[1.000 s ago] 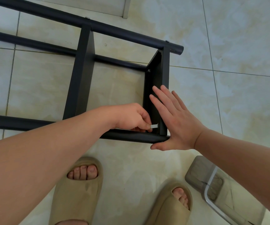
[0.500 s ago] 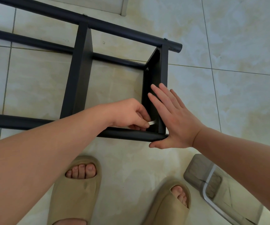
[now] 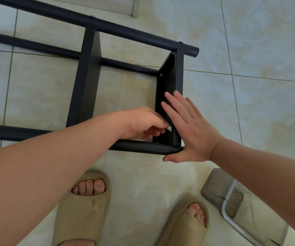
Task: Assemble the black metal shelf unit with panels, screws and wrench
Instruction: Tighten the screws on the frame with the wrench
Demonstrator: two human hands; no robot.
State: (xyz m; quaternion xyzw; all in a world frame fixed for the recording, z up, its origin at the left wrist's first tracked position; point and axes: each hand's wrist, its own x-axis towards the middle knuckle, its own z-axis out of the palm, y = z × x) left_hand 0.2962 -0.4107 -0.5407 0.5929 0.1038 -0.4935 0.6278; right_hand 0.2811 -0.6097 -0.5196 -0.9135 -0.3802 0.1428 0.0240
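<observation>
L fingers [image 3: 158, 123] pinch small silver wrench [image 3: 169, 128] at end panel [image 3: 169, 80] bottom corner. R hand [image 3: 192, 134] flat, fingers straight, braces panel's outer face. Shelf frame [image 3: 125, 30] lies sideways on floor [image 3: 249, 112], two panels in. Approx midway, I reckon.

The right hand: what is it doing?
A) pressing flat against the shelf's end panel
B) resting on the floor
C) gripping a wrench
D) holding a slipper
A: the right hand lies with straight fingers against the end panel; the left hand pinches the small silvery wrench.
</observation>
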